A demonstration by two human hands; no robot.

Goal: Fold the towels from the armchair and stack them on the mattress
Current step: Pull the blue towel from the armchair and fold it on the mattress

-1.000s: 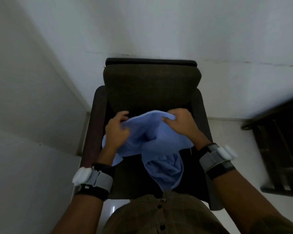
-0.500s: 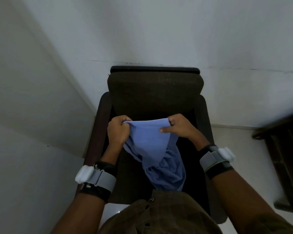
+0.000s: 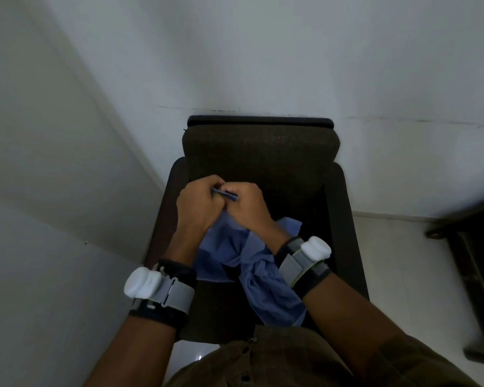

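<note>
A light blue towel hangs in loose folds over the seat of a dark brown armchair. My left hand and my right hand are pressed together above the seat, both pinching the towel's top edge between their fingers. The rest of the towel droops below my wrists toward the front of the seat, and its lower end reaches my shirt. No other towel shows on the chair. The mattress is out of view.
The armchair stands against a white wall, with another wall close on the left. A dark wooden piece of furniture stands on the pale floor at the right. Grey bands with white pods wrap both my wrists.
My hands have come together from holding the towel's top edge stretched apart. The towel's upper edge is now doubled between them and the cloth sags lower over the seat.
</note>
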